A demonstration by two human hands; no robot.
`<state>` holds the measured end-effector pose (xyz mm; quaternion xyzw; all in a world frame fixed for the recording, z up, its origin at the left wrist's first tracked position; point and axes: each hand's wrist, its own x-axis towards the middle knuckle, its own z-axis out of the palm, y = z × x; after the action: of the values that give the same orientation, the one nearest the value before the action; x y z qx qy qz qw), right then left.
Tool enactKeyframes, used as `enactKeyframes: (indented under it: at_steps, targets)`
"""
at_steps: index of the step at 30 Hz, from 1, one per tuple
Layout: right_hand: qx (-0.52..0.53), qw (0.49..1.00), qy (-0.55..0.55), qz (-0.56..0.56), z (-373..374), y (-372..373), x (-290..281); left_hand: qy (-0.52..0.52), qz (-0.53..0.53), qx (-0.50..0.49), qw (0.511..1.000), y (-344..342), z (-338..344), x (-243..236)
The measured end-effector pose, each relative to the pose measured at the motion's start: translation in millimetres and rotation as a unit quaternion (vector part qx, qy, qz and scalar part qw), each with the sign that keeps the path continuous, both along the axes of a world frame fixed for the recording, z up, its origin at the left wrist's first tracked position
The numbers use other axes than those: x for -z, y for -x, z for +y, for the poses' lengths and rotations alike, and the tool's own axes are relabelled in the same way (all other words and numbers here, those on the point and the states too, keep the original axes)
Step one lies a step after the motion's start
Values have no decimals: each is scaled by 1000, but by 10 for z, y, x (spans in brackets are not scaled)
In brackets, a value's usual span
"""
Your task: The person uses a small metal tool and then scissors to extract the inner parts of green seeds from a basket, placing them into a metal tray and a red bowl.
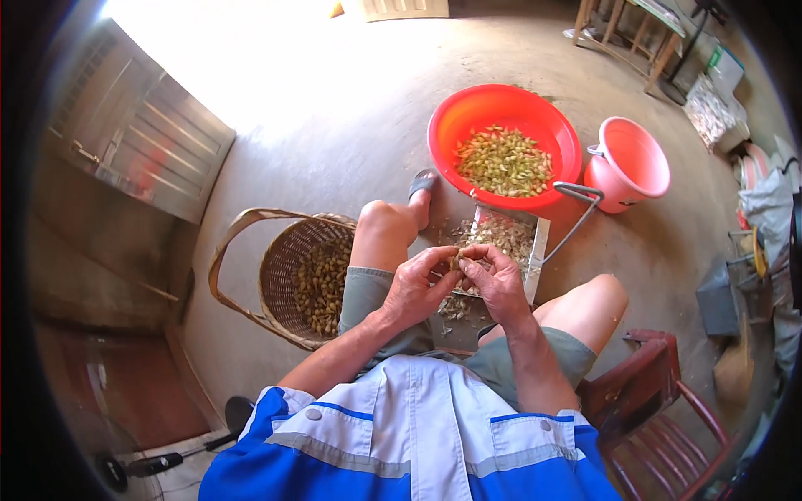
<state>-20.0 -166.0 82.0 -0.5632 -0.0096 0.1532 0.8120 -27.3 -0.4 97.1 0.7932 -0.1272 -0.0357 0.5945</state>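
My left hand (pixel 416 284) and my right hand (pixel 491 280) meet above a white metal scoop (pixel 536 259) heaped with pale husks (pixel 497 232), fingers pinched on a small brownish bulb (pixel 455 261). To the left of my leg, a wicker basket (pixel 271 275) holds several brownish bulbs (pixel 317 288). Beyond the scoop, a red plastic basin (pixel 451 113) holds many pale yellow-green peeled pieces (pixel 501 159). The scoop's bent metal handle (pixel 576 230) rises to the right, and loose husks lie on the floor below my hands.
A pink bucket (pixel 614 188) stands right of the basin. A red-brown chair (pixel 635 376) is at my right. A wooden door (pixel 167 134) is at left. A wooden table (pixel 622 25), bags (pixel 764 209) and a grey box (pixel 718 296) line the right side.
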Motion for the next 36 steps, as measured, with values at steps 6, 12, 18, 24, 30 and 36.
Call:
enactKeyframes:
  at_steps: [6,12,18,24,30,36]
  targets:
    - [51,996,-69,2,-37,-9,109,-16,-126,-19,992,-68,-138,11]
    - [50,992,-113,40,-38,-73,274,25,-92,-56,994,-64,-208,134]
    - [62,976,-185,97,-58,-84,430,104,25,-28,994,-173,-200,423]
    - [120,973,-131,149,-80,-133,570,133,59,-6,989,-218,-244,628]
    - [86,975,-136,155,-121,-136,717,138,65,-10,988,-221,-235,840]
    - [100,970,-140,171,-111,-153,705,164,107,-11,981,-242,-242,944]
